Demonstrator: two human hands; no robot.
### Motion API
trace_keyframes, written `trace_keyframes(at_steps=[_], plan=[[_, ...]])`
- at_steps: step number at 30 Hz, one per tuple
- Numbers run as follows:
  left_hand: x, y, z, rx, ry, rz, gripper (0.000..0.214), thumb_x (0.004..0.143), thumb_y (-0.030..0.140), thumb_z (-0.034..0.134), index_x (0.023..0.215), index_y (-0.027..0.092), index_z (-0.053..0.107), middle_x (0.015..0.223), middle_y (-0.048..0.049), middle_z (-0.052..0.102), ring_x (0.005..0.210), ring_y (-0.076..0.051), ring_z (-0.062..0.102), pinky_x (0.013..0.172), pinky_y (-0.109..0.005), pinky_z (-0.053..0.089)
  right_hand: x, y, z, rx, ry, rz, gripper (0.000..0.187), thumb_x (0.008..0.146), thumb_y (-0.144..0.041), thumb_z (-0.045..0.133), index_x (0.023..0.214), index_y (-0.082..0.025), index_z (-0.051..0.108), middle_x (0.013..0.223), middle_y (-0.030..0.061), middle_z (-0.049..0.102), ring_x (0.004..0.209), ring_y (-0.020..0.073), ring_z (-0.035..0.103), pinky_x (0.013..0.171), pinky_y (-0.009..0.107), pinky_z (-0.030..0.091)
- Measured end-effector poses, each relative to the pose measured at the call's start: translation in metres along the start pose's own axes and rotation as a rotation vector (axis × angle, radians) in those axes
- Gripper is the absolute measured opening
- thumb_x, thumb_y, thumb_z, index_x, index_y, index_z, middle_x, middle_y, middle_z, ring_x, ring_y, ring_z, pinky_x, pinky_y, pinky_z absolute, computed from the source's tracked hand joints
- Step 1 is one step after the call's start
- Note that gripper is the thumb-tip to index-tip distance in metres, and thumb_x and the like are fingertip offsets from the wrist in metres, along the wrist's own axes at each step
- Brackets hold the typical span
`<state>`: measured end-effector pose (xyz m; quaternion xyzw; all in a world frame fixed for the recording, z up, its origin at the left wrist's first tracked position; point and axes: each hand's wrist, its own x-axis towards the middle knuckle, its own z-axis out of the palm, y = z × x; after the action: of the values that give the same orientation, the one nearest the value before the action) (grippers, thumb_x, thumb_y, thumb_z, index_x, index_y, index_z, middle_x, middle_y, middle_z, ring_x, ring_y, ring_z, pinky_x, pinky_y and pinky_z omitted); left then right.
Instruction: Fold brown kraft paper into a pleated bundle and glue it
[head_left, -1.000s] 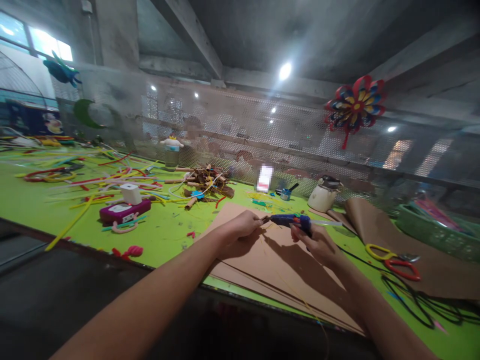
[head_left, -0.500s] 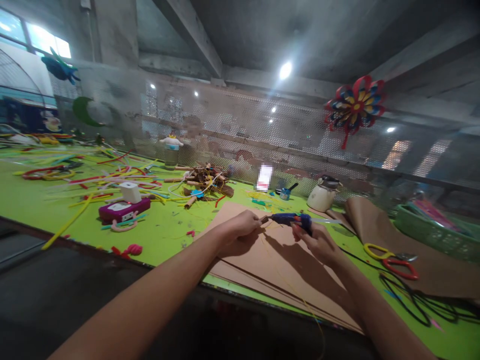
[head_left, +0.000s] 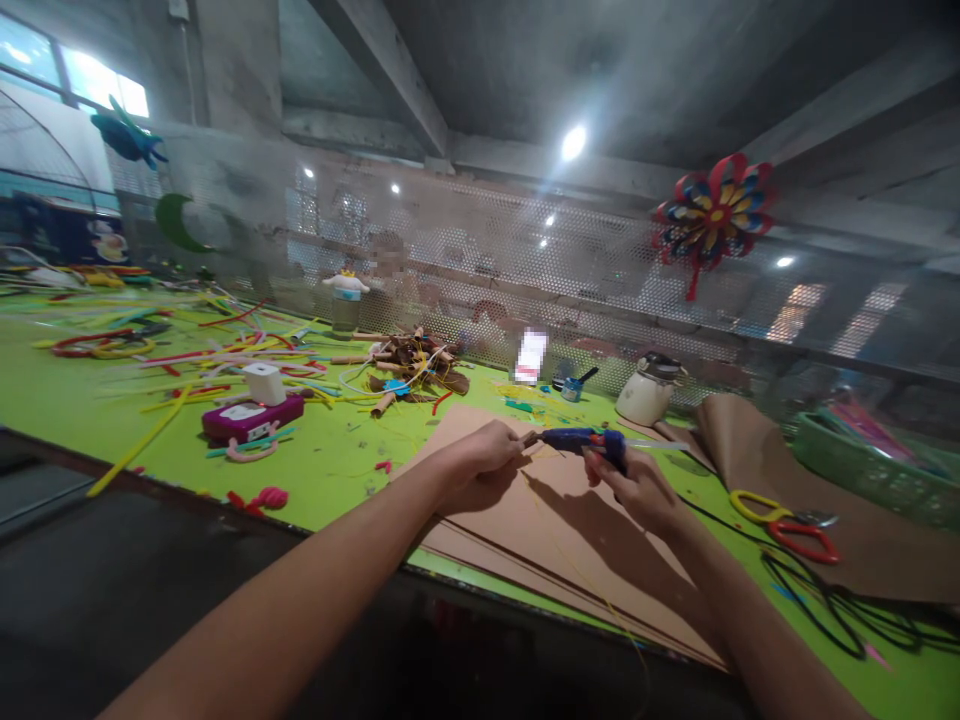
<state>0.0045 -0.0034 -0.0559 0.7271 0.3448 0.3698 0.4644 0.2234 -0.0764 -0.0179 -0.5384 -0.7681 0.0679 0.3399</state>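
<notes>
My right hand [head_left: 641,488] is wrapped round a dark blue hot glue gun [head_left: 574,439], which points left. A clear glue stick [head_left: 660,444] juts from its back end. My left hand [head_left: 484,462] is closed in a pinch on a small brown piece [head_left: 529,438], too small to name, and the gun's nozzle is right at it. Beneath both hands lie stacked sheets of brown cardboard [head_left: 555,530], with the shadow of my right hand and the gun across them. A thin yellow strand [head_left: 600,597] trails over the sheets.
Yellow-and-red scissors [head_left: 787,525], a black cable [head_left: 814,605], brown paper [head_left: 862,515] and a green basket [head_left: 870,465] are on the right. A cream jug [head_left: 646,392] stands behind. Left lie a purple power strip [head_left: 251,418], brown scraps [head_left: 420,365] and many pipe cleaners [head_left: 217,355].
The whole view has shifted very slightly. Both hands, the glue gun and the small brown piece keep the same positions relative to each other.
</notes>
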Motion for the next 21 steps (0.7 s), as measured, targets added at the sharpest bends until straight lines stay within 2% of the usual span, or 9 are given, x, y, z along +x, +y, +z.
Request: trace_keyframes(at_steps=[3,8,11,16,21], plan=[[0.001,0.007,-0.001,0.06,-0.02,-0.126,0.027,0.078,0.028,0.054,0.057,0.017,0.039,0.049,0.005,0.029,0.042,-0.005,0.024,0.042,-0.024,0.013,0.002,0.009,0.003,-0.033,0.027,0.009,0.04,0.084,-0.049,0.041,0.065,-0.016,0.056,0.061,0.0038,0.06,0.056,0.0156,0.052,0.055,0.027,0.039],[0.001,-0.001,-0.001,-0.017,0.014,-0.001,0.027,0.077,0.029,0.055,0.059,0.017,0.039,0.052,0.0049,0.03,0.044,-0.005,0.025,0.042,-0.023,0.016,0.004,0.021,0.006,-0.036,0.024,0.012,0.041,0.085,-0.049,0.041,0.065,-0.017,0.057,0.063,0.0045,0.062,0.06,0.0171,0.056,0.059,0.028,0.042],[0.003,-0.009,-0.001,-0.027,-0.021,-0.045,0.028,0.077,0.031,0.056,0.059,0.017,0.039,0.052,0.0052,0.029,0.044,-0.005,0.023,0.041,-0.023,0.016,0.003,0.015,0.005,-0.031,0.012,0.014,0.041,0.084,-0.049,0.042,0.068,-0.016,0.058,0.064,0.0046,0.062,0.062,0.0176,0.056,0.059,0.027,0.041],[-0.001,-0.012,0.001,-0.131,-0.001,0.084,0.025,0.076,0.035,0.059,0.069,0.016,0.045,0.058,0.0048,0.032,0.052,-0.006,0.027,0.045,-0.02,0.023,0.0,0.0,0.005,-0.066,-0.013,0.019,0.04,0.084,-0.048,0.044,0.067,-0.016,0.06,0.062,0.0031,0.06,0.06,0.0164,0.054,0.055,0.026,0.039],[-0.002,0.003,-0.001,-0.095,-0.009,-0.065,0.031,0.074,0.035,0.061,0.06,0.017,0.041,0.052,0.0051,0.029,0.048,-0.006,0.026,0.043,-0.022,0.019,0.001,0.004,0.005,-0.064,0.002,0.021,0.04,0.084,-0.049,0.043,0.067,-0.016,0.059,0.061,0.0034,0.059,0.059,0.0167,0.053,0.056,0.027,0.04]])
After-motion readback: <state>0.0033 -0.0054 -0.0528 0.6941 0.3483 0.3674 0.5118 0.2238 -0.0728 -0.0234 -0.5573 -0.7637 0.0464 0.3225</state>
